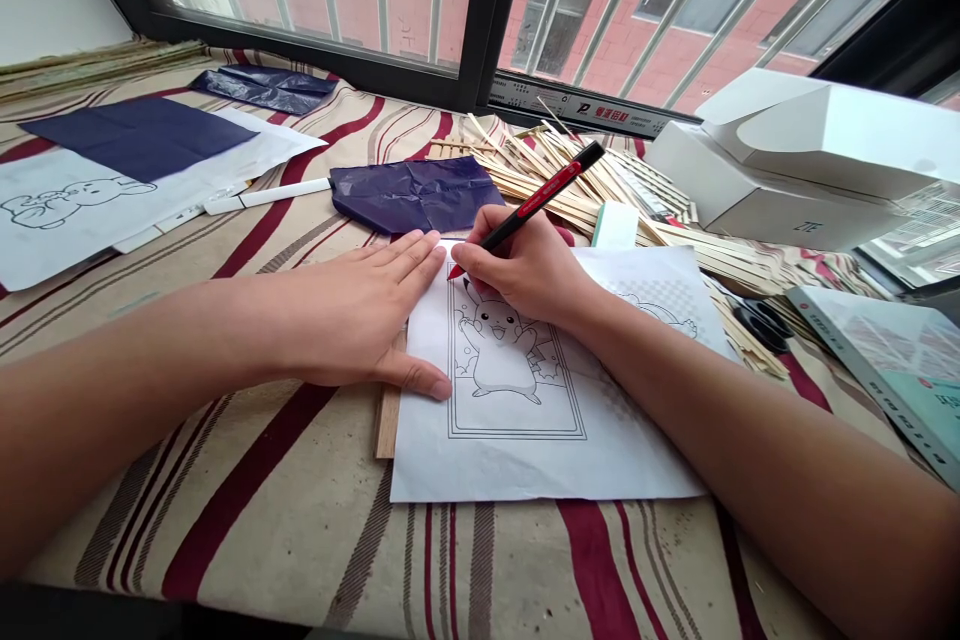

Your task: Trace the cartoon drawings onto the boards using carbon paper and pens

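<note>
Two line drawings show on my feed: a rabbit sheet at far left, partly under blue carbon paper, and a Pikachu sheet right in front of me. The Pikachu outline looks complete where I can see it, though my hands hide the frame's top, and I can make out no red line on it. My right hand is clenched around a red pen, its tip at the sheet's upper left, just above the figure's ear. The pen's long axis slants from there up and right, toward the window. My left hand lies open and flat, pinning the sheet's left side beside a wooden strip on the striped cloth.
</note>
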Available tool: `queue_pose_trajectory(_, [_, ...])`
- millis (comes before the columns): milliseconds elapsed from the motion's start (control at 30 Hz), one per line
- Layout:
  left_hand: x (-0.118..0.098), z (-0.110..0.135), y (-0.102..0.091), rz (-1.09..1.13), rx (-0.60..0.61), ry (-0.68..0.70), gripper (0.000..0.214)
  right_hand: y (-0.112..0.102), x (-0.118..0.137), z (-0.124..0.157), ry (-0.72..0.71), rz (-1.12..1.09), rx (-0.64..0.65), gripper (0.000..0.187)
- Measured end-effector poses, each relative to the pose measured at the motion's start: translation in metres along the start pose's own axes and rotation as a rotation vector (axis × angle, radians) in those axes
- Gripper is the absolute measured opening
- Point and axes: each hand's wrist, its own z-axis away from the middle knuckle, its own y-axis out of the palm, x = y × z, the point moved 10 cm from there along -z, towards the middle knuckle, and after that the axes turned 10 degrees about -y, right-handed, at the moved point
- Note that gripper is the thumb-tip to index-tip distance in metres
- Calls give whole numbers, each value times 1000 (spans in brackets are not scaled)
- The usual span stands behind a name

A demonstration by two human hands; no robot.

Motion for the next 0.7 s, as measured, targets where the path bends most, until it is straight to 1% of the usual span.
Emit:
queue_pose_trajectory(133, [0,0,1,-12,12,-6,138,4,2,0,-34,-65,57,30])
queue_pose_trajectory(233, [-1,0,1,-15,17,-7,137,5,1,1,-40,-83,62,30])
queue_pose_trajectory(333, [-2,-1,0,-2,17,-3,137,2,0,0,-42,-71,22,28])
queue_pose_trajectory(467, [-1,0,-1,14,3,3,137,-12,2,1,-35,-114,-109,27])
queue_pose_trajectory(500, [-1,0,-1,19,0,5,137,-14,4,1,-33,-133,-124,27])
queue_pose_trajectory(533, [-1,0,-1,25,-2,3,137,-13,5,1,-29,-154,-116,27])
queue_pose_trajectory(633, [0,0,-1,32,-2,3,137,-2,6,4,12,-194,-10,26])
queue_pose_trajectory(700, [-1,0,-1,15,1,6,137,1,3,6,40,-173,-1,27])
